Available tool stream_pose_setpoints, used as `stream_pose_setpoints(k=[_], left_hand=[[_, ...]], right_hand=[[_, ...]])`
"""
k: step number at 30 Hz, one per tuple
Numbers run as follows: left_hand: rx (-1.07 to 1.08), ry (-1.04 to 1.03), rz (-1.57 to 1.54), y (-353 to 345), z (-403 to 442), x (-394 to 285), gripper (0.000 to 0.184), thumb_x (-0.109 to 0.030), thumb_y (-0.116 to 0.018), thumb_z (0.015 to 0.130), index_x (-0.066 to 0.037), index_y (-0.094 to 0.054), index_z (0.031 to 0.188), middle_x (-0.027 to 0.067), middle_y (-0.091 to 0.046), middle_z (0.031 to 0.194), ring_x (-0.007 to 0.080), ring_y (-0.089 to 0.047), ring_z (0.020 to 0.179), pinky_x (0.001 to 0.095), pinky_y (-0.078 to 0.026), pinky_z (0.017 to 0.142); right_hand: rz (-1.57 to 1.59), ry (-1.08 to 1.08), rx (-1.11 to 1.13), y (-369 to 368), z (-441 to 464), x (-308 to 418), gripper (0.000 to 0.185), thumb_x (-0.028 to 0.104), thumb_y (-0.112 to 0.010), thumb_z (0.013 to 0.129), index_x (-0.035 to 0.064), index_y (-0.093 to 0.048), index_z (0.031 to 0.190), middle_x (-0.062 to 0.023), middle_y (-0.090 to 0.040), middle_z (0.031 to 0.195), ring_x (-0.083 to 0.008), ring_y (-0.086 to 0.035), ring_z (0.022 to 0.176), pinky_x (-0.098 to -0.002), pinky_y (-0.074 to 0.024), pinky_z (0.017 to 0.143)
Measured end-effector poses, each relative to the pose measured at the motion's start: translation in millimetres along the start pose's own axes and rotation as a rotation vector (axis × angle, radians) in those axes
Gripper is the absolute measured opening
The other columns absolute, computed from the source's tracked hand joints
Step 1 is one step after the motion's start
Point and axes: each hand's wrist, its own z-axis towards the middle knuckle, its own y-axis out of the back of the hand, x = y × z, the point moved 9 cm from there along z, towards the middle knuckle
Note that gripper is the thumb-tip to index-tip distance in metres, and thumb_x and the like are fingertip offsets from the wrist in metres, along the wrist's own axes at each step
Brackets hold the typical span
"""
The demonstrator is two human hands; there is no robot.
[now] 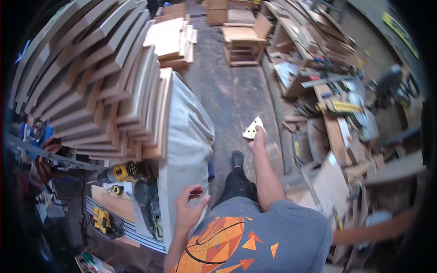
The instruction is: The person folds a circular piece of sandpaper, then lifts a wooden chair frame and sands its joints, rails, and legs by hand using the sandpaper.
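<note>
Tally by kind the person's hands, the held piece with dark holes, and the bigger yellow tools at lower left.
Hands: 2 (left hand, right hand)
Pale holed piece: 1
Bigger yellow tools: 2 (drill, blocky tool)
Total: 5

I'm seeing a pale-yellow, approx. triangular piece w/ several dk holes; it's sticking out of the person's R hand, narrow tip pointing fwd, thumb covering part of its R side.
</note>
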Motion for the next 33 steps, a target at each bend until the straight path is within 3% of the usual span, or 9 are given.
stream_pose_setpoints(k=[6,8,10,13,16,18,22,27,33], left_hand=[[-0.048,0.219,-0.196,-84,214,43,0.042,-0.008,-0.077,0.094,0.004,-0.061,0.131,0.0112,-0.072,0.117,0.0150,-0.068,0.105,0.0290,-0.056,0.092],[-0.062,0.284,-0.174,-99,282,51,0.050,-0.009,-0.077,0.094,0.008,-0.057,0.137,0.0139,-0.069,0.122,0.0159,-0.068,0.104,0.0293,-0.056,0.093],[-0.104,0.235,-0.139,-103,352,38,0.052,-0.010,-0.077,0.095,0.008,-0.055,0.138,0.0143,-0.069,0.122,0.0163,-0.068,0.104,0.0295,-0.057,0.093],[-0.062,0.277,-0.196,-137,437,14,0.052,-0.012,-0.076,0.096,0.010,-0.055,0.138,0.0148,-0.071,0.117,0.0148,-0.069,0.096,0.0279,-0.058,0.085],[-0.047,0.252,-0.192,-167,524,-2,0.032,-0.012,-0.075,0.097,0.010,-0.068,0.119,0.0111,-0.074,0.103,0.0119,-0.069,0.085,0.0257,-0.056,0.077],[-0.118,0.241,-0.131,-180,582,-14,0.024,-0.011,-0.077,0.095,0.008,-0.074,0.109,0.0093,-0.074,0.098,0.0104,-0.067,0.078,0.0243,-0.054,0.072],[-0.259,0.036,-0.251,-186,718,-48,0.019,-0.008,-0.079,0.092,0.005,-0.077,0.105,0.0077,-0.072,0.092,0.0100,-0.065,0.081,0.0234,-0.053,0.073],[-0.247,-0.026,-0.210,-201,898,-75,0.022,-0.007,-0.080,0.091,0.005,-0.075,0.109,0.0070,-0.073,0.095,0.0097,-0.066,0.085,0.0238,-0.053,0.075],[0.166,0.244,-0.140,-223,1085,-89,0.035,-0.010,-0.080,0.092,0.002,-0.070,0.124,0.0089,-0.076,0.107,0.0114,-0.071,0.091,0.0251,-0.056,0.082]], right_hand=[[-0.223,-0.272,0.358,-118,149,-48,0.028,0.013,-0.057,0.099,0.0003,-0.053,0.124,-0.0171,-0.065,0.090,-0.0296,-0.069,0.067,-0.0436,-0.0602,0.053],[-0.544,-0.158,0.616,-147,180,-70,0.031,0.008,-0.066,0.096,0.0001,-0.059,0.125,-0.0116,-0.069,0.093,-0.0229,-0.070,0.069,-0.0393,-0.0598,0.054],[-0.665,-0.220,0.901,-218,126,-4,0.035,0.019,-0.081,0.091,0.0017,-0.069,0.119,-0.0051,-0.074,0.099,-0.0107,-0.069,0.077,-0.0287,-0.0574,0.068],[-0.915,-0.236,1.206,-271,132,34,0.032,0.031,-0.081,0.092,0.0030,-0.075,0.106,-0.0024,-0.072,0.087,-0.0072,-0.064,0.079,-0.0267,-0.0524,0.070],[-0.875,-0.159,1.179,-316,197,66,0.027,0.028,-0.081,0.091,0.0024,-0.073,0.094,-0.0016,-0.069,0.079,-0.0059,-0.061,0.072,-0.0263,-0.0478,0.061],[-0.889,-0.298,1.083,-343,252,77,0.024,0.024,-0.081,0.091,0.0016,-0.072,0.092,-0.0014,-0.069,0.078,-0.0058,-0.061,0.072,-0.0259,-0.0483,0.063],[-0.773,-0.388,1.240,-448,345,109,0.022,0.022,-0.080,0.092,0.0008,-0.075,0.095,-0.0002,-0.070,0.079,-0.0057,-0.062,0.074,-0.0261,-0.0486,0.065],[-0.919,-0.204,1.253,-539,510,120,0.024,0.021,-0.079,0.092,0.0005,-0.076,0.103,0.0002,-0.072,0.081,-0.0071,-0.063,0.074,-0.0262,-0.0500,0.068],[-1.083,-0.128,1.146,-653,648,162,0.022,0.021,-0.081,0.093,-0.0002,-0.080,0.100,-0.0025,-0.075,0.080,-0.0055,-0.065,0.074,-0.0258,-0.0526,0.067]])
